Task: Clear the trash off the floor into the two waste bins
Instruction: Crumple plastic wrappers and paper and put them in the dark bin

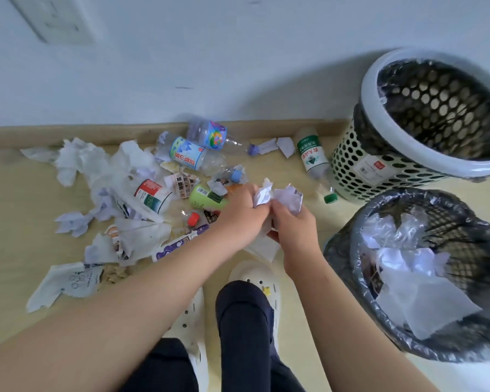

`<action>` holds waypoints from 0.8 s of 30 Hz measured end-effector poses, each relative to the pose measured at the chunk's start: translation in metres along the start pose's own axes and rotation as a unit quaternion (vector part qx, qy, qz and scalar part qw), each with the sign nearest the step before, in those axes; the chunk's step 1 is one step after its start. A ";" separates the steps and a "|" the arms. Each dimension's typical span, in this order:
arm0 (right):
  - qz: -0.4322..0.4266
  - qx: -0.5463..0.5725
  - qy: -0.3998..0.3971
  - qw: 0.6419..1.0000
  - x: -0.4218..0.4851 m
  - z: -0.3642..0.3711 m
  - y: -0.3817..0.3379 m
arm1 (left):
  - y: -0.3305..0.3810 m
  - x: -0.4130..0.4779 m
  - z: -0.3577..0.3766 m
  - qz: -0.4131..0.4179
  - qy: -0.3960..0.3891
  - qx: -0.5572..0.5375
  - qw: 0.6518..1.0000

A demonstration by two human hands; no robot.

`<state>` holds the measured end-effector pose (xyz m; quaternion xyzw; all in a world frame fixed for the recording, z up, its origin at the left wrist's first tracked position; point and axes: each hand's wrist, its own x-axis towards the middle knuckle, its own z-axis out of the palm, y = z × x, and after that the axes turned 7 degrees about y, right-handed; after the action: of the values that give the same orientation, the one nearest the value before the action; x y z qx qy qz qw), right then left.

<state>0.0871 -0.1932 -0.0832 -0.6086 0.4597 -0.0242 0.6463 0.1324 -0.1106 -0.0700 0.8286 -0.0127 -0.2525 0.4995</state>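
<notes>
Pale wood flooring below a white wall is littered with tissue, wrappers and plastic bottles. Between litter and bins, crumpled paper is clenched by the left hand and the right hand; whether it is one wad or two cannot be told. The paper should be compacted firmly, carried over the dark mesh bin, where paper already lies, and released only once past the rim. Bottles appear better reserved for the pale perforated bin.
</notes>
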 end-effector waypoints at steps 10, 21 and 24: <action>-0.080 -0.026 0.174 0.981 -0.027 -0.161 -0.036 | 0.104 -0.039 0.110 -0.086 -0.123 -0.041 0.988; -0.063 -0.203 0.141 0.967 -0.021 -0.222 0.011 | 0.089 -0.063 0.169 -0.037 -0.128 0.066 0.989; -0.067 -0.250 0.122 0.958 -0.021 -0.216 0.025 | 0.083 -0.066 0.170 0.073 -0.112 0.120 0.984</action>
<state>-0.0729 -0.3399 -0.0560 -0.7725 0.4843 -0.0259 0.4100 0.0206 -0.2739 -0.0374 0.8457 -0.1587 -0.3034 0.4093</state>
